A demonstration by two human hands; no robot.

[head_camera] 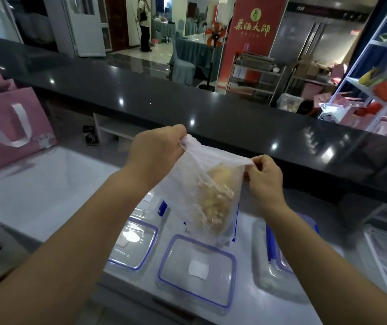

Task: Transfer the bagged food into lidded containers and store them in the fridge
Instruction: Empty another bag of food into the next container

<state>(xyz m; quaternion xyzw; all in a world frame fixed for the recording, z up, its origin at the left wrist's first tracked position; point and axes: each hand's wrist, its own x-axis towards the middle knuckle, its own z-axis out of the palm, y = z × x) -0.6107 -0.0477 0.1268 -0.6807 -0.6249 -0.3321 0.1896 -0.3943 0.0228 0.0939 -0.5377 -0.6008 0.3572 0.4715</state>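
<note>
Standing at far left on the white worktop (47, 188) is a pink paper carrier bag (7, 130) w/ a white ribbon handle, upright, well apart from the rest. Next, near the front edge, a clear rectangular plastic container w/ blue seal line (131, 249) sits flat. Above it, the left hand (157, 153) is raised, fingers curled and pinching the left top corner of a thin clear plastic bag (187, 188). The bag's mouth is stretched taut btwn both hands, approx level, and the bag hangs in the air. Inside it, beige lumpy food (218, 202) lies toward the lower right side; what kind of food, can't tell. The bag's bottom hangs just above the far edge of a second clear blue-rimmed container (197, 270), centre front, w/ a white label in its middle; touching or not, can't tell. The right hand (266, 177) is clamped on the bag's right top edge, thumb and fingertips pinching the film. Below the right forearm, a third clear container w/ blue trim (279, 254) is partly hidden. Behind everything, a black glossy counter (187, 102) runs across. At far right, a white metal shelf rack (375, 90) holds red and yellow items, too blurred to name.
</note>
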